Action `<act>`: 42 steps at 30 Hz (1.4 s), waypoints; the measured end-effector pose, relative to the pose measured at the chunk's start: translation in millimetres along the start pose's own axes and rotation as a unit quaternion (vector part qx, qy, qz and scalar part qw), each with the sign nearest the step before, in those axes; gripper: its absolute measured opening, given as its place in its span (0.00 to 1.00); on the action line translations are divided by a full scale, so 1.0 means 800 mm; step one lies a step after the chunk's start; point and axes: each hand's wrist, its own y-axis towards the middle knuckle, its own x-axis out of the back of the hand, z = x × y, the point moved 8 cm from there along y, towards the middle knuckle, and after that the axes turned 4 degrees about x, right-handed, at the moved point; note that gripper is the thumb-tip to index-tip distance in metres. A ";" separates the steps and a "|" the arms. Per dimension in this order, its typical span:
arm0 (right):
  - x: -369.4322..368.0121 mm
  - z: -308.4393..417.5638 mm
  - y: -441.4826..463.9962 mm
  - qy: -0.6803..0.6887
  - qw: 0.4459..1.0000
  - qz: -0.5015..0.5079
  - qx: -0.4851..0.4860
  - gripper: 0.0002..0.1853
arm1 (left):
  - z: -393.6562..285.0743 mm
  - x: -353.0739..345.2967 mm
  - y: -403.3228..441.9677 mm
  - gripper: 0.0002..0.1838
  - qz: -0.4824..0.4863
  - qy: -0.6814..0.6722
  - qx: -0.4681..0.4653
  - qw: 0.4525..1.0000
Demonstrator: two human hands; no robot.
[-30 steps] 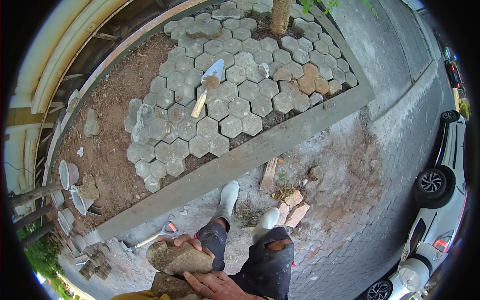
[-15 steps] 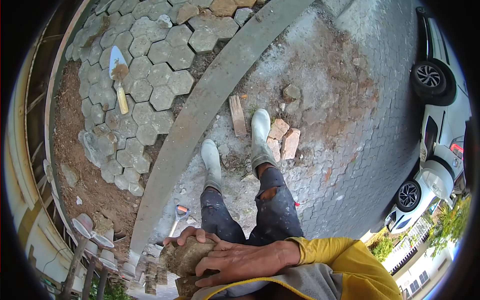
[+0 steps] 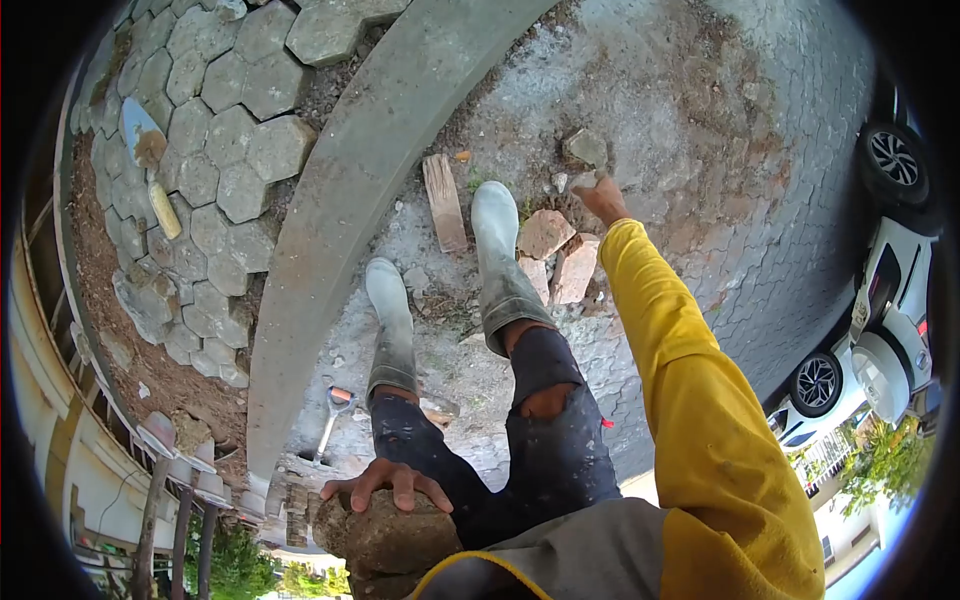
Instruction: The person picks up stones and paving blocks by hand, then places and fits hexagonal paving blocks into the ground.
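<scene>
My left hand (image 3: 392,487) is spread over the top of a rough, dirt-covered concrete paver (image 3: 390,535), fingers gripping its far edge; it is held close against my body, and a second piece seems to sit beneath it. Reaching out across the ground, my right hand (image 3: 604,200) has its fingers apart just below a grey broken paver piece (image 3: 584,149). A small pale stone (image 3: 560,182) lies beside the fingertips. I cannot make out anything in that hand. Several reddish broken blocks (image 3: 575,268) lie to the left of my right forearm.
A wooden offcut (image 3: 445,203) lies by my boots (image 3: 497,225). A concrete kerb (image 3: 330,215) curves past hexagonal pavers (image 3: 240,190), where a trowel (image 3: 150,160) rests. An orange-handled shovel (image 3: 332,415) lies near my left leg. White cars (image 3: 890,280) stand at the right.
My right hand has left the paver at my body and stretched forward and right to the ground near the grey piece. My left hand now holds the paver alone. The view has shifted.
</scene>
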 end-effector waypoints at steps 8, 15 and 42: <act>0.001 -0.025 0.107 0.021 0.982 -0.175 -0.063 0.64 | -0.010 0.082 -0.031 0.31 -0.080 0.015 -0.026 0.996; -0.017 -0.013 0.116 0.044 0.978 -0.201 -0.027 0.62 | -0.009 0.089 -0.057 0.34 -0.057 0.036 -0.027 0.997; -0.045 0.295 -0.510 0.645 0.689 0.325 0.055 0.42 | -0.061 -0.276 -0.065 0.39 0.259 0.221 -0.142 0.930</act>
